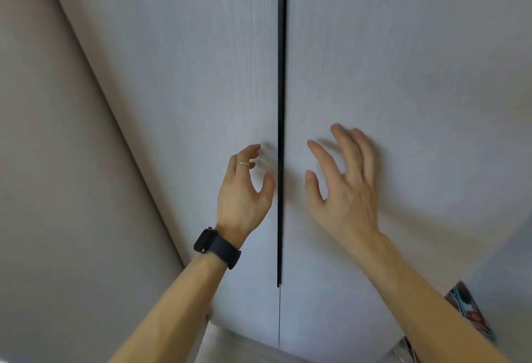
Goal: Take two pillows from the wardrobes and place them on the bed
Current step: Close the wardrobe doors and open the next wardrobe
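Two pale grey wardrobe doors fill the view, the left door (201, 74) and the right door (403, 74), both closed. A dark vertical handle strip (281, 103) runs down the gap between them. My left hand (244, 190), with a ring and a black watch at the wrist, hovers just left of the strip, fingers apart and curled. My right hand (345, 184) is spread open just right of the strip, close to the right door. Neither hand holds anything. No pillow and no bed are in view.
A beige wall (57, 190) stands to the left of the wardrobe. A colourful object (469, 311) shows at the lower right, past my right forearm. A strip of light floor (244, 348) shows at the bottom.
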A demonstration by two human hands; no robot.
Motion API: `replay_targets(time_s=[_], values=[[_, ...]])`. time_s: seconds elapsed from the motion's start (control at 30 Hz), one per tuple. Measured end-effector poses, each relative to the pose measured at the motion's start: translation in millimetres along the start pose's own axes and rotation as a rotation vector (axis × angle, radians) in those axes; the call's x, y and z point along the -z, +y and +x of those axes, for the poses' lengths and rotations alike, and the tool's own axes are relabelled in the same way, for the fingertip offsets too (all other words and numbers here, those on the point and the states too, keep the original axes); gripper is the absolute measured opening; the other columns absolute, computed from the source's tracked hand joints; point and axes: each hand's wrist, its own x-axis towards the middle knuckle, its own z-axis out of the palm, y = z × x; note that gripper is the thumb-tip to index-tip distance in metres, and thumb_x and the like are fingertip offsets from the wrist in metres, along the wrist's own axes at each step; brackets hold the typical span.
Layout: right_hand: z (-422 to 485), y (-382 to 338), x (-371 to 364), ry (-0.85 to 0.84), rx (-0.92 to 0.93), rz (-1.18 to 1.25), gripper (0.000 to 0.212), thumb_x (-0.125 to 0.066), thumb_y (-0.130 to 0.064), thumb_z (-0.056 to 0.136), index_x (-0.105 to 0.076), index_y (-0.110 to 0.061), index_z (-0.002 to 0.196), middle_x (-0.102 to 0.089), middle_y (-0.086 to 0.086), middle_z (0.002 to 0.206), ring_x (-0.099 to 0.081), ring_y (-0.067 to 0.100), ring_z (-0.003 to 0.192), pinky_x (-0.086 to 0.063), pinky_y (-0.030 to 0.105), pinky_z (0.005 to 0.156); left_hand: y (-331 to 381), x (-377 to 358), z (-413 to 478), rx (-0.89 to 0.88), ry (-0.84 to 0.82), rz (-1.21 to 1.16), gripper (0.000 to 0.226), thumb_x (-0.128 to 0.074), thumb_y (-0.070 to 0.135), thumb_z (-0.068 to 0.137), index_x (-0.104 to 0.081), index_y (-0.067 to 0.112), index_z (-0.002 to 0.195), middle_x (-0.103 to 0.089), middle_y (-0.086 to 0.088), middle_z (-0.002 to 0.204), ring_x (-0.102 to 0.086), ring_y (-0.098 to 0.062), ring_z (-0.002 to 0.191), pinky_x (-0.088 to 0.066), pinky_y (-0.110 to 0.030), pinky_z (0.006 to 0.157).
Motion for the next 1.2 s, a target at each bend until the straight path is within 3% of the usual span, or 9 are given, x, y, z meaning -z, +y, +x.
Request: replay_targets(time_s=[0.1, 0.17, 0.23, 0.5, 0.7, 0.83, 0.97, 1.07, 1.2], values=[[54.7, 1.6, -3.4, 0.143, 0.059, -0.151, 0.048, -0.057, -0.032, 0.094, -0.056, -0.028, 0.142, -0.037, 0.011, 0.159, -0.027, 0.036, 0.150, -0.021, 0.055, 0.120, 14.6, 8.6, 31.7, -0.132, 0.159, 0.123, 0.044, -0.061, 0.038, 0.089, -0.054, 0.027, 0.131, -0.050, 0.006, 0.141, -0.043, -0.012, 0.134, -0.046, -0.029, 0.103], [87.5, 8.4, -3.0, 0.213, 0.057, -0.253, 0.054, -0.052, -0.041, 0.095, -0.047, -0.035, 0.148, -0.028, 0.007, 0.165, -0.018, 0.030, 0.155, -0.009, 0.057, 0.122, 24.9, 10.2, 51.9, -0.239, 0.281, 0.260, 0.042, -0.064, 0.044, 0.089, -0.061, 0.024, 0.125, -0.041, -0.009, 0.152, -0.021, -0.035, 0.150, -0.028, -0.049, 0.119], [105.0, 19.4, -3.1, 0.259, 0.045, -0.336, 0.058, -0.051, -0.045, 0.096, -0.039, -0.038, 0.153, -0.024, 0.004, 0.167, -0.015, 0.026, 0.156, -0.008, 0.058, 0.122, 35.4, 8.0, 66.8, -0.245, 0.290, 0.279, 0.043, -0.065, 0.051, 0.088, -0.061, 0.026, 0.122, -0.026, -0.014, 0.161, -0.006, -0.043, 0.152, -0.015, -0.059, 0.118], [102.2, 43.5, -21.6, 0.341, 0.161, -0.515, 0.065, -0.050, -0.052, 0.096, -0.033, -0.037, 0.156, -0.022, 0.005, 0.168, -0.022, 0.029, 0.154, -0.017, 0.059, 0.121, 38.5, -25.2, 80.4, -0.304, 0.233, 0.175, 0.032, -0.051, 0.039, 0.100, -0.056, 0.009, 0.090, -0.006, -0.026, 0.164, 0.010, -0.050, 0.149, -0.015, -0.077, 0.110], [101.9, 42.0, -19.0, 0.357, 0.180, -0.459, 0.065, -0.051, -0.050, 0.095, -0.033, -0.036, 0.156, -0.023, 0.004, 0.168, -0.022, 0.027, 0.154, -0.017, 0.058, 0.122, 40.0, -19.9, 71.2, -0.285, 0.209, 0.177, 0.027, -0.051, 0.033, 0.099, -0.058, 0.009, 0.088, -0.009, -0.021, 0.165, 0.005, -0.047, 0.151, -0.024, -0.075, 0.109], [100.5, 44.7, -19.9, 0.357, 0.200, -0.415, 0.066, -0.051, -0.048, 0.094, -0.033, -0.036, 0.156, -0.024, 0.004, 0.167, -0.022, 0.027, 0.154, -0.014, 0.056, 0.123, 51.5, -17.6, 63.6, -0.219, 0.233, 0.138, 0.024, -0.056, 0.028, 0.100, -0.060, 0.009, 0.087, -0.008, -0.013, 0.167, 0.000, -0.040, 0.153, -0.037, -0.062, 0.109], [100.1, 45.3, -19.1, 0.370, 0.220, -0.376, 0.065, -0.049, -0.046, 0.095, -0.032, -0.036, 0.157, -0.024, 0.003, 0.167, -0.021, 0.026, 0.155, -0.013, 0.055, 0.123, 60.6, -7.3, 54.3, -0.204, 0.252, 0.210, 0.029, -0.052, 0.034, 0.100, -0.059, 0.009, 0.087, -0.014, -0.011, 0.164, -0.019, -0.038, 0.151, -0.050, -0.056, 0.099], [97.8, 44.4, -17.7, 0.377, 0.215, -0.333, 0.064, -0.048, -0.044, 0.096, -0.032, -0.035, 0.157, -0.025, 0.003, 0.167, -0.022, 0.026, 0.154, -0.013, 0.055, 0.124, 62.9, 1.7, 44.1, -0.186, 0.249, 0.261, 0.025, -0.052, 0.035, 0.100, -0.058, 0.014, 0.088, -0.012, 0.004, 0.163, -0.037, -0.038, 0.144, -0.053, -0.054, 0.094], [98.6, 45.5, -14.6, 0.356, 0.228, -0.301, 0.063, -0.048, -0.043, 0.095, -0.035, -0.035, 0.156, -0.026, 0.003, 0.167, -0.022, 0.027, 0.154, -0.012, 0.053, 0.124, 61.3, 20.2, 28.9, -0.196, 0.260, 0.284, 0.023, -0.052, 0.042, 0.099, -0.053, 0.027, 0.083, -0.015, 0.010, 0.164, -0.051, -0.014, 0.132, -0.049, -0.017, 0.083]])
